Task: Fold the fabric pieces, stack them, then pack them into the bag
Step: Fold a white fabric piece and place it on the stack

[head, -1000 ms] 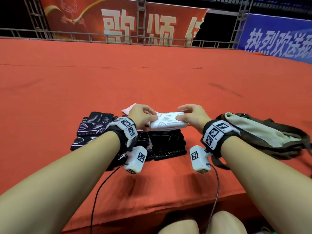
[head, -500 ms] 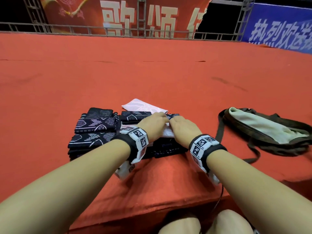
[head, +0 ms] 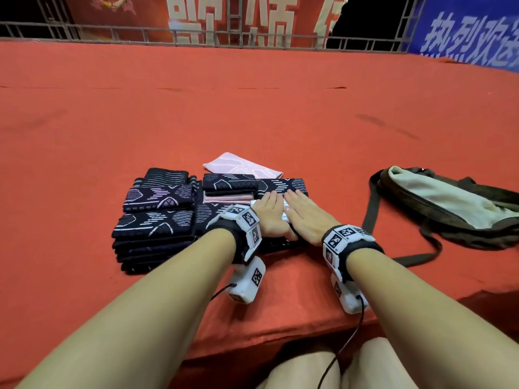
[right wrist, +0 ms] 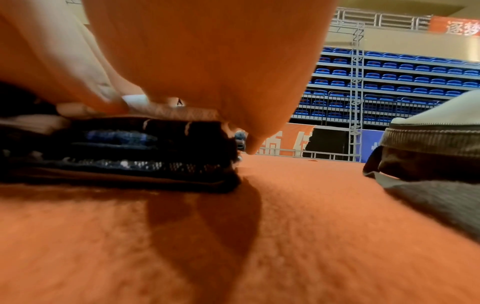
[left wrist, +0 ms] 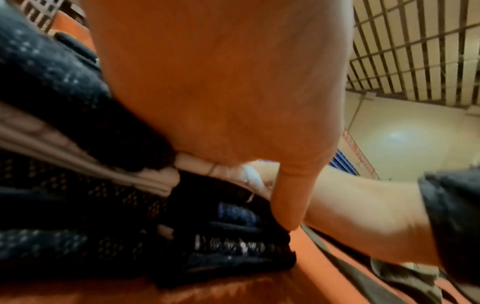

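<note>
Head view: left hand (head: 270,217) and right hand (head: 304,217) lying flat side by side, fingers straight, pressing down on a folded white fabric piece (head: 284,210) sitting atop a dark patterned stack (head: 280,185) near table centre. Gripping nothing, just pressing. White piece mostly hidden under palms, only slivers showing between and beside them. Sitting at 9 o'clock of the hands: taller dark stack (head: 154,234) with white geometric print, touching the pressed stack. Lying at 12 o'clock behind the stacks: unfolded pink fabric piece (head: 241,167), flat on red table (head: 252,113). Peeking out between dark layers at 11 o'clock: pink folded edge (head: 227,198). Lying at 3 o'clock, apart from the hands: olive bag (head: 449,206), mouth gaping, pale lining showing, strap (head: 370,217) looping toward the stacks. Hanging behind at 12 o'clock: red banner (head: 224,18), metal railing (head: 196,37), blue banner (head: 471,29) at 1 o'clock.

Left wrist view: palm of left hand (left wrist: 221,82) filling frame, thumb (left wrist: 288,195) pointing down along stack edge, white fabric piece (left wrist: 249,174) squeezed beneath. Dark stack (left wrist: 103,216) layered below at 8 o'clock. Right forearm (left wrist: 363,216) crossing at 3 o'clock.

Right wrist view: right hand (right wrist: 207,61) flat over stack top, fingertip (right wrist: 253,149) overhanging the edge. Dark stack (right wrist: 130,152) resting on table. Bag (right wrist: 428,148) sitting at 3 o'clock, well apart. Blue seating (right wrist: 389,82) rising behind.
</note>
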